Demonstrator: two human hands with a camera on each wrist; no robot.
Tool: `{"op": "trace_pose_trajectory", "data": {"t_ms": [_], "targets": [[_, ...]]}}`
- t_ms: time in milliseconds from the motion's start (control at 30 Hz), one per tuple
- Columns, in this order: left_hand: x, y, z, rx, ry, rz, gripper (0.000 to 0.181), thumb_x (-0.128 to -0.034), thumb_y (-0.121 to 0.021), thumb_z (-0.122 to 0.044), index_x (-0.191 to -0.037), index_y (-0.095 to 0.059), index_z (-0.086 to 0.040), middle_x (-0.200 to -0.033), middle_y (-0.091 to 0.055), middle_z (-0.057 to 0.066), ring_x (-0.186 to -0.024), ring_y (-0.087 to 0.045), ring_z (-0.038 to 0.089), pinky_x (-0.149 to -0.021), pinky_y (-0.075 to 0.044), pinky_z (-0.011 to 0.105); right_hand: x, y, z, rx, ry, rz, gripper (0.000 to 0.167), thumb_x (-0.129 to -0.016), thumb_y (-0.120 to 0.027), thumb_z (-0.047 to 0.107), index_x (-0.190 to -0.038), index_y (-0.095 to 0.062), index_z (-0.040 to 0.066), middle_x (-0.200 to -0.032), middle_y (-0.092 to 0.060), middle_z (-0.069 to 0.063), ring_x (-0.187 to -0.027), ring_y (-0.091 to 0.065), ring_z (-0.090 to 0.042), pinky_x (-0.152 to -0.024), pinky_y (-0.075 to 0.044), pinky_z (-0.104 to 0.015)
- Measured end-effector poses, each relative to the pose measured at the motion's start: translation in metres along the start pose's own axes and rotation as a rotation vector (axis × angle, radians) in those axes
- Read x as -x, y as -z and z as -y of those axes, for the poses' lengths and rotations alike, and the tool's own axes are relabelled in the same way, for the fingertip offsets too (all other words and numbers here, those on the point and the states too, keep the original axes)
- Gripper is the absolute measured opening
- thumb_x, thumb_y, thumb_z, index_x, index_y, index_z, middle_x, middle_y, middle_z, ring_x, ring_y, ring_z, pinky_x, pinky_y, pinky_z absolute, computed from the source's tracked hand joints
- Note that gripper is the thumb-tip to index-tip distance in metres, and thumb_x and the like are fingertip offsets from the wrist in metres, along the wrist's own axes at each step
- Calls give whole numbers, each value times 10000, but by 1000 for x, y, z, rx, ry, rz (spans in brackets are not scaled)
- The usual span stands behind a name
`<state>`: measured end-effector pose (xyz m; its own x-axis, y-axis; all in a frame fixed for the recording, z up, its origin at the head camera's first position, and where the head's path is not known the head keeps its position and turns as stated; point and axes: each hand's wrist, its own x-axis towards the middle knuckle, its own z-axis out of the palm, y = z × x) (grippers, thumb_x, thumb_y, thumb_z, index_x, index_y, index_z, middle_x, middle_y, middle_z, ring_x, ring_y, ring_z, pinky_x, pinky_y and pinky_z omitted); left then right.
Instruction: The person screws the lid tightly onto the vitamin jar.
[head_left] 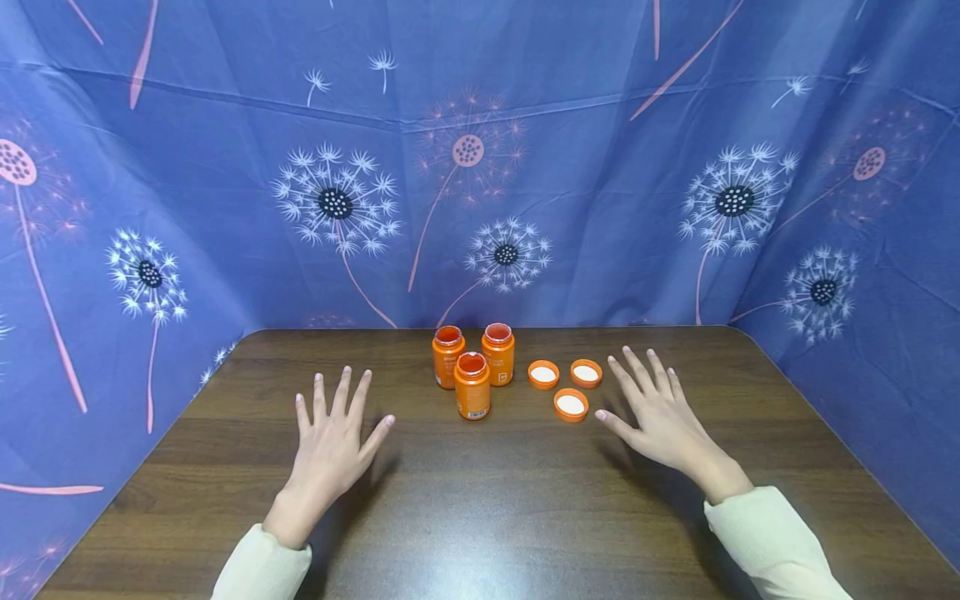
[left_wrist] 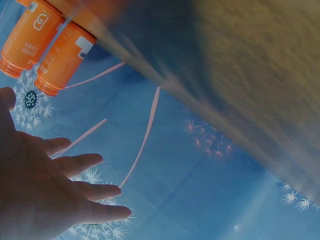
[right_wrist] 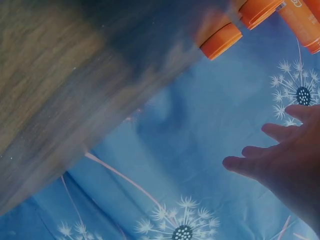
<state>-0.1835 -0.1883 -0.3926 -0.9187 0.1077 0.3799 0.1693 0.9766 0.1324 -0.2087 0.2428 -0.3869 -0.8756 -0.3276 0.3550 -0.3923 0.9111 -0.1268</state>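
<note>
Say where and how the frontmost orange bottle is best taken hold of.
Probably round the cylindrical body of the frontmost bottle, below its uncapped neck, with the left hand coming from the front left: it stands upright, nothing stands between them, and the other two bottles crowd it from behind.

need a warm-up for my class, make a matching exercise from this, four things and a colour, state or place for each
1. bottles
2. caps
3. left hand
4. backdrop cloth

A. blue, with a dandelion pattern
B. upright, uncapped
C. fingers spread, holding nothing
D. lying flat, white inside

Pairs: 1-B, 2-D, 3-C, 4-A
</note>
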Motion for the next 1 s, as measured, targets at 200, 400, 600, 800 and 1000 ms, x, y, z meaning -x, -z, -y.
{"op": "trace_pose_trajectory", "data": {"t_ms": [200, 400, 600, 800, 1000], "targets": [[-5, 2, -4, 14, -10, 8, 738, -876, -421, -583, -1457, -203, -184, -1501, -201, 174, -1358, -64, 487, -1027, -44, 656, -3, -1, 1, -10, 20, -38, 765, -844, -546, 499, -1430, -268, 94, -1493, -209, -179, -1371, -102, -432, -1016, -140, -645], [-12, 3, -9, 16, -32, 5, 745, -870, -428, -591, -1450, -219, -174, -1489, -231, 178, -1350, -105, 487, -1029, -80, 646, -9, -3, 3, -2, 37, -50, 756, -827, -585, 474, -1409, -308, 79, -1464, -263, -189, -1330, -191, -465, -993, -186, -648], [-19, 1, -17, 49, -59, -29, 727, -862, -494, -540, -1430, -265, -149, -1458, -291, 182, -1328, -187, 482, -1030, -136, 628, -18, -6, 8, 0, 83, -60, 732, -814, -624, 421, -1384, -339, 62, -1428, -316, -201, -1285, -271, -473, -992, -221, -624], [-26, -3, -29, 80, -98, -60, 720, -855, -519, -529, -1414, -297, -135, -1424, -351, 180, -1304, -265, 466, -1024, -195, 611, -26, -10, 11, 7, 132, -88, 702, -804, -637, 394, -1347, -382, 29, -1350, -411, -203, -1236, -344, -458, -985, -270, -585], [-31, -7, -40, 109, -133, -66, 697, -860, -519, -521, -1397, -327, -120, -1384, -407, 175, -1263, -347, 445, -1008, -252, 586, -32, -12, 15, 4, 129, -47, 692, -816, -633, 405, -1342, -392, 27, -1322, -446, -187, -1215, -379, -445, -974, -298, -589]]}}
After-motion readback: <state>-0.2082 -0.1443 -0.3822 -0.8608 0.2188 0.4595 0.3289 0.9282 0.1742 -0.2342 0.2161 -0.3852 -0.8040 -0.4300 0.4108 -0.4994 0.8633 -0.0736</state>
